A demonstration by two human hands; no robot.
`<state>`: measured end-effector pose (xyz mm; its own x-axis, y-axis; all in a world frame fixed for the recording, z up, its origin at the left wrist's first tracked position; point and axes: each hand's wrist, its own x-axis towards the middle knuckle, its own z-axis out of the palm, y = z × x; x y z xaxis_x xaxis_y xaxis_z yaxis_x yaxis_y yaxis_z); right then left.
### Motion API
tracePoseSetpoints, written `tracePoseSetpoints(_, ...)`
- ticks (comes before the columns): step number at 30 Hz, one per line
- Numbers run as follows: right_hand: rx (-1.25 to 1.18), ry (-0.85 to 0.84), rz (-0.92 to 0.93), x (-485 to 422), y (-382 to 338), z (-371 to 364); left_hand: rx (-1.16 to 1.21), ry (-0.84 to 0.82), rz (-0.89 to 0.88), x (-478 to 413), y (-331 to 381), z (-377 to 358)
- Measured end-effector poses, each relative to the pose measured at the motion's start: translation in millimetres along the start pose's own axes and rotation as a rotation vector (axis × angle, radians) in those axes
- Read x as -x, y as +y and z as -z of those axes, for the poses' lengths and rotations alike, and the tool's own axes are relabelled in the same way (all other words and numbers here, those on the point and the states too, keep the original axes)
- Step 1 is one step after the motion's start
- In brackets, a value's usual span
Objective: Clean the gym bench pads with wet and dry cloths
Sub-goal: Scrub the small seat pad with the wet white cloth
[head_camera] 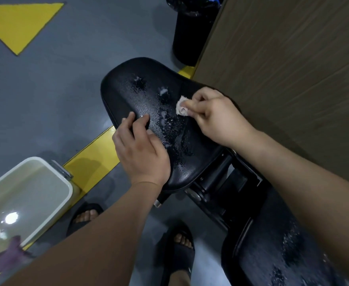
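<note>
A black seat pad (128, 85) of the gym bench fills the middle, speckled with water drops and suds. My right hand (215, 116) grips a small pale cloth (181, 106) and holds it against the pad's right side. My left hand (140, 147) rests on the pad's near left edge with fingers spread and relaxed. A second black pad (272, 250), also wet, lies at the lower right past the metal hinge bracket (217, 182).
A white basin of water (51, 174) stands on the floor at lower left, a purple cloth (6, 259) draped on its rim. A black bin (192, 34) and a wooden panel (293, 58) stand behind. My sandalled feet (182, 244) are below on the grey floor.
</note>
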<state>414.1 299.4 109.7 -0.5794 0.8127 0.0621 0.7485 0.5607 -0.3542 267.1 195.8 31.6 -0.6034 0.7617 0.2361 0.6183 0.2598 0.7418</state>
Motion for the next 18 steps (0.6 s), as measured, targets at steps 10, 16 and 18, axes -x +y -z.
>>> tracePoseSetpoints(10, 0.137, 0.093, -0.037, -34.5, 0.8, -19.1, 0.002, -0.003, 0.001, 0.7, 0.8, 0.1)
tracePoseSetpoints(16, 0.176, 0.079, 0.015, -47.8, 6.5, -12.4, 0.016, -0.007, -0.011, 0.6, -1.3, -1.0)
tracePoseSetpoints(18, 0.187, 0.052, -0.071, -65.3, 7.8, -12.8, 0.021, -0.017, -0.01, 1.1, -1.1, -0.6)
